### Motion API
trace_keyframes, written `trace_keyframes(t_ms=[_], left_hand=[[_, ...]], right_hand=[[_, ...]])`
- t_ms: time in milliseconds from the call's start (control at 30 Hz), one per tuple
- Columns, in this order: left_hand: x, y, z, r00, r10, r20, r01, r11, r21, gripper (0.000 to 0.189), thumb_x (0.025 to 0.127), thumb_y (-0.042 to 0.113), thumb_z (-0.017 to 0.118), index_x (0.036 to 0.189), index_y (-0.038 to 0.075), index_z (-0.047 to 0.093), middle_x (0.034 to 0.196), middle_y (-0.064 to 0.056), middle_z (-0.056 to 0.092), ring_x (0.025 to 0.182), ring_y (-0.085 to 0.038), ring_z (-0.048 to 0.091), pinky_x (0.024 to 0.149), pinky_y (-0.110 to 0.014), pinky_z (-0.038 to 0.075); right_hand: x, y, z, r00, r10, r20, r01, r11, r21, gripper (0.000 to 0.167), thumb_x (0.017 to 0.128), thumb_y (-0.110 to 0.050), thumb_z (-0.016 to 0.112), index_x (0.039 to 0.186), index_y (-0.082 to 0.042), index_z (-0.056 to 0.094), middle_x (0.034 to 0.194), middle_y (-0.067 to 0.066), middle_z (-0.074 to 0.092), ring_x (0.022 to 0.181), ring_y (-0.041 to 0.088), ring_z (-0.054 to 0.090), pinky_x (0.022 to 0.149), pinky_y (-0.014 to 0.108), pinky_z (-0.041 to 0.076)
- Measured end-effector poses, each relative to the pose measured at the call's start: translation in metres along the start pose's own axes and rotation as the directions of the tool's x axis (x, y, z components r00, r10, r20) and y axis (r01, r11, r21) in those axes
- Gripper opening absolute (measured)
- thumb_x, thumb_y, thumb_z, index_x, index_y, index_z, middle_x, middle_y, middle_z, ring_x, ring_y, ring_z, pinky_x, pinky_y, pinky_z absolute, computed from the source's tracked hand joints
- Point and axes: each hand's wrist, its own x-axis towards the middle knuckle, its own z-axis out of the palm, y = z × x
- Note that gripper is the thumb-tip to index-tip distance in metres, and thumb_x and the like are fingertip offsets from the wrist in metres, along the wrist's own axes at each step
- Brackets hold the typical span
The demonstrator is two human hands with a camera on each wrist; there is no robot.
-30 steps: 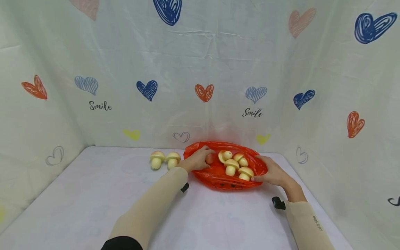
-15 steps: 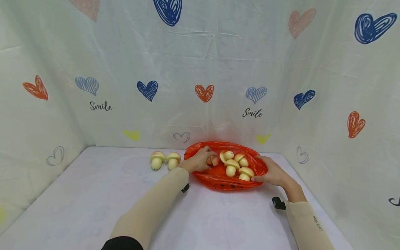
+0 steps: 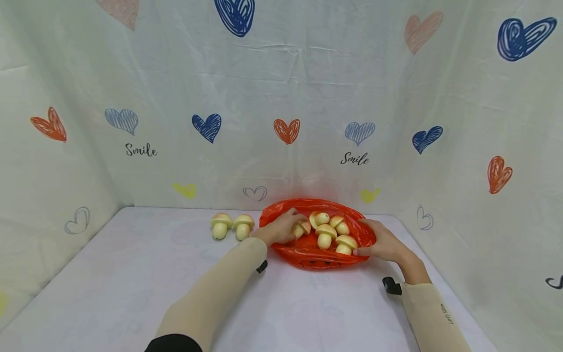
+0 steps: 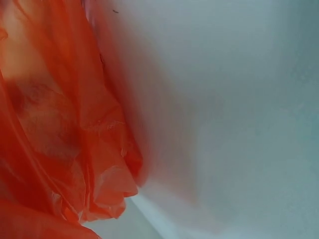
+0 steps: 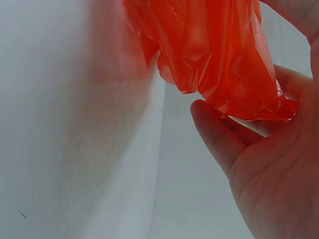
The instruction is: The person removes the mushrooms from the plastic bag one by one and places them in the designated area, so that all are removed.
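A red plastic bag (image 3: 318, 261) lies with its mouth wide towards me in the head view. Inside it rest several yellow toy mushrooms (image 3: 325, 236) with orange-tinged caps. My left hand (image 3: 281, 228) reaches over the bag's left rim, its fingers on another mushroom (image 3: 302, 229) whose cap points right. At the bag's right rim, my right hand (image 3: 384, 242) holds the plastic between thumb and fingers. The right wrist view shows this grip, with the fingers (image 5: 294, 82) partly behind the red film. In the left wrist view, the bag (image 4: 65, 124) covers the left side and hides the fingers.
Two more toy mushrooms (image 3: 221, 226) stand side by side on the white table (image 3: 316, 308), left of the bag. A pale curtain (image 3: 246, 88) printed with hearts and "Smile" hangs behind and at both sides, close to the bag's back edge.
The mushroom at my left hand has turned and come further into view, showing its cap and underside. The left hand has shifted slightly. My right hand and the bag have barely moved.
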Motion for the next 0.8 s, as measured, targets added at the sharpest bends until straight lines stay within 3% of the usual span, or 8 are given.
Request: trace_keyframes(t_ms=[267,467,800], left_hand=[[-0.0009,0.0025,0.0033,1.000,-0.010,0.004,0.010,1.000,-0.024,0.061,0.084,0.006,0.068,0.138,0.025,0.047,0.134,-0.003,0.040,0.110,-0.016,0.047,0.099,-0.032,0.042],[-0.0008,0.0036,0.0051,1.000,-0.024,0.015,0.025,0.998,-0.063,0.059,0.085,0.007,0.067,0.137,0.025,0.046,0.134,-0.003,0.040,0.110,-0.017,0.047,0.098,-0.034,0.043],[0.0002,0.0046,0.0075,1.000,-0.012,-0.003,0.012,0.999,-0.048,0.054,0.086,0.009,0.067,0.134,0.024,0.047,0.131,-0.003,0.043,0.111,-0.018,0.047,0.101,-0.037,0.041]], right_hand=[[-0.0002,0.0005,0.0008,1.000,0.002,0.001,-0.002,1.000,0.004,0.099,0.067,-0.043,0.082,0.146,-0.009,0.033,0.144,0.019,0.034,0.127,0.043,0.036,0.093,0.062,0.041],[0.0000,0.0004,0.0009,1.000,0.002,0.006,-0.002,1.000,0.004,0.099,0.068,-0.044,0.082,0.146,-0.008,0.033,0.144,0.020,0.034,0.126,0.043,0.036,0.092,0.062,0.042],[-0.0004,-0.0011,0.0005,1.000,0.017,0.006,-0.017,1.000,0.007,0.099,0.067,-0.043,0.082,0.146,-0.010,0.033,0.144,0.020,0.034,0.127,0.043,0.036,0.092,0.061,0.042]])
